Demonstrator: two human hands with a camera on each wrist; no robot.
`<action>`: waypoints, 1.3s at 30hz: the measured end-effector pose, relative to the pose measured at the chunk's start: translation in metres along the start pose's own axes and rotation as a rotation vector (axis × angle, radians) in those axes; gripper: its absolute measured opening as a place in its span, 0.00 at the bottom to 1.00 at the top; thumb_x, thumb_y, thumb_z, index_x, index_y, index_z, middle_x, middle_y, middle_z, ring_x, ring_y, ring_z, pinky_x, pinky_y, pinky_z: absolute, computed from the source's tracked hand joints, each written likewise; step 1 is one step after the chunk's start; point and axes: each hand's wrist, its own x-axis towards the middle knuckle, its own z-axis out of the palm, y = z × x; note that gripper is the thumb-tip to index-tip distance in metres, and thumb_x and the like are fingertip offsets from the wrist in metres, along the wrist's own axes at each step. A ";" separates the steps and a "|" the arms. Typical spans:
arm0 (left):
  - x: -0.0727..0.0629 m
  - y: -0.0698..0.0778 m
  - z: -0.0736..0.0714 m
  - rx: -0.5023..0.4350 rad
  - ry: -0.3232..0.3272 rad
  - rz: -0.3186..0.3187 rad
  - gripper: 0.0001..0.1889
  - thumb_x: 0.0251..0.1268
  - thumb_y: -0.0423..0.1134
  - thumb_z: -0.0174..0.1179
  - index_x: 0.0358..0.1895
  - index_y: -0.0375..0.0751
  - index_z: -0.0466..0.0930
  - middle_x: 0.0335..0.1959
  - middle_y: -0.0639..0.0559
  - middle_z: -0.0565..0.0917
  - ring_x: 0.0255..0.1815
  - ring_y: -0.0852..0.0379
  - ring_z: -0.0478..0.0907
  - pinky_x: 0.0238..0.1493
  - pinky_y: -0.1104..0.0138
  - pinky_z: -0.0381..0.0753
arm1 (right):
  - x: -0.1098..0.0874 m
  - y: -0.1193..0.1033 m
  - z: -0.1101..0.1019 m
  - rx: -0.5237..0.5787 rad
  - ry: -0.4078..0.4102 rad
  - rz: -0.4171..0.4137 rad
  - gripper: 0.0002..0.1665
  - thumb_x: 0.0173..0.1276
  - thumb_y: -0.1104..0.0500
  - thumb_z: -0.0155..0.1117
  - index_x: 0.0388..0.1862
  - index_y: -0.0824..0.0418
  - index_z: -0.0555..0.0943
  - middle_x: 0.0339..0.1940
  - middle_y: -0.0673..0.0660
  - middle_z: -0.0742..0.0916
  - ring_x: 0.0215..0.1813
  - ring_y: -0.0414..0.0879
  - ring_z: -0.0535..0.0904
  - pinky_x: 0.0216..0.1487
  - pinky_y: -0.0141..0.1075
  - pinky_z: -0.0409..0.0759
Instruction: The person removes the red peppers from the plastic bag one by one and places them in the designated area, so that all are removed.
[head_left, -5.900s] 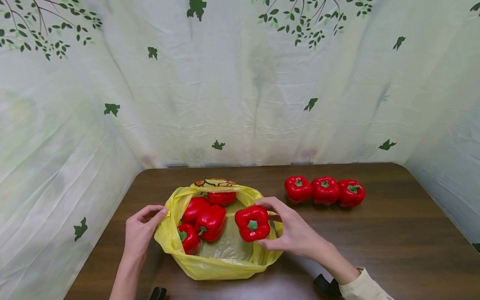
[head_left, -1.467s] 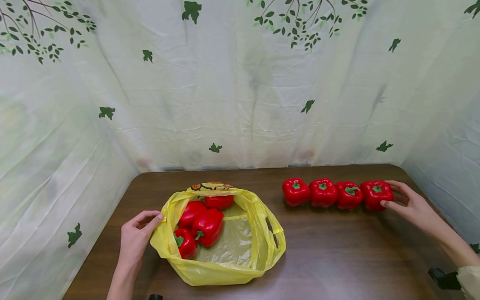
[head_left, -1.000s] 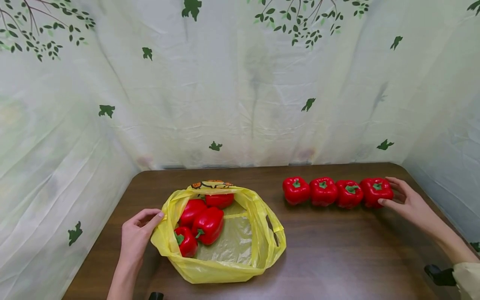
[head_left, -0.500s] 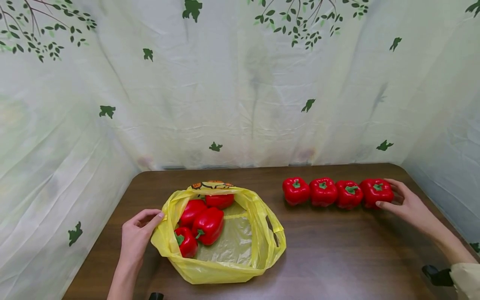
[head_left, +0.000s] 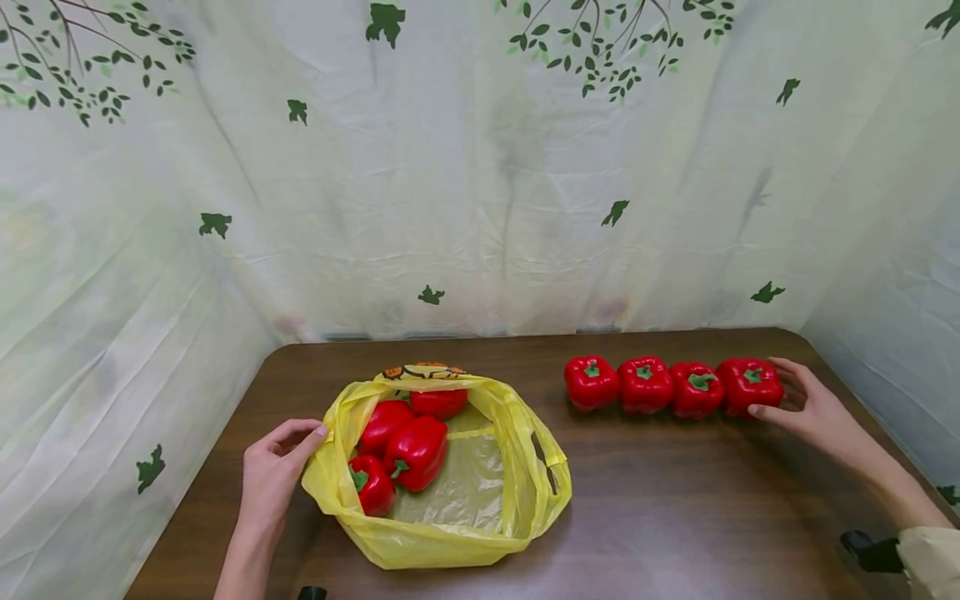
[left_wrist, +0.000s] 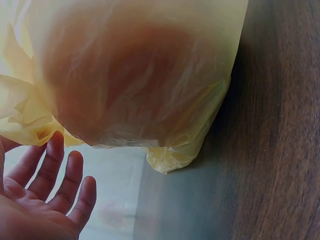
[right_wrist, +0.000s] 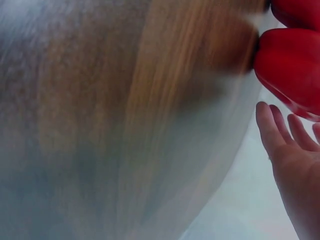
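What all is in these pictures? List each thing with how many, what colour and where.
Table: 1, brown, beneath everything
Cloth backdrop: 1, pale with green prints, behind and beside
Plastic bag: 1, yellow, left of centre
Bagged peppers: 4 visible, red, inside
Row peppers: 4, red with green stems, far right
Devices: 2, black, lower edge
Sleeve: 1, cream, lower right
Left hand: 1, bare, pinching left rim
Right hand: 1, bare, beside the row's right end
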 end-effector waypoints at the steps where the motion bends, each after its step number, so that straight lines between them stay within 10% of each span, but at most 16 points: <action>1: 0.000 0.000 0.000 -0.001 0.000 0.000 0.17 0.64 0.43 0.67 0.47 0.33 0.84 0.37 0.56 0.83 0.37 0.58 0.77 0.36 0.73 0.79 | -0.001 -0.001 -0.001 -0.004 0.007 0.004 0.53 0.65 0.52 0.70 0.76 0.71 0.49 0.68 0.80 0.63 0.60 0.79 0.64 0.42 0.38 0.82; 7: -0.001 -0.001 -0.001 -0.014 0.002 0.012 0.16 0.64 0.43 0.67 0.46 0.32 0.84 0.36 0.56 0.83 0.36 0.58 0.77 0.35 0.73 0.79 | -0.009 -0.007 -0.004 0.026 0.092 -0.004 0.53 0.66 0.52 0.70 0.78 0.64 0.50 0.69 0.75 0.66 0.61 0.69 0.66 0.39 0.16 0.71; 15: -0.001 0.000 -0.002 -0.029 0.007 0.015 0.15 0.63 0.42 0.68 0.45 0.32 0.84 0.36 0.56 0.84 0.36 0.58 0.78 0.34 0.73 0.79 | -0.020 -0.032 -0.003 0.041 0.265 -0.096 0.45 0.66 0.57 0.70 0.77 0.48 0.59 0.68 0.56 0.71 0.58 0.28 0.66 0.46 0.11 0.65; 24: -0.001 0.002 -0.003 -0.035 0.014 0.018 0.15 0.63 0.42 0.68 0.45 0.32 0.84 0.35 0.56 0.84 0.36 0.58 0.78 0.34 0.73 0.78 | -0.024 -0.072 0.006 0.075 0.258 -0.214 0.44 0.63 0.63 0.71 0.75 0.49 0.63 0.63 0.43 0.74 0.60 0.30 0.69 0.49 0.13 0.66; 39: -0.002 0.003 -0.003 -0.027 0.016 0.030 0.15 0.63 0.42 0.68 0.45 0.32 0.84 0.36 0.55 0.84 0.36 0.58 0.78 0.35 0.73 0.78 | -0.020 -0.133 0.039 0.139 0.150 -0.376 0.44 0.57 0.69 0.74 0.71 0.51 0.69 0.64 0.54 0.76 0.59 0.39 0.74 0.53 0.21 0.71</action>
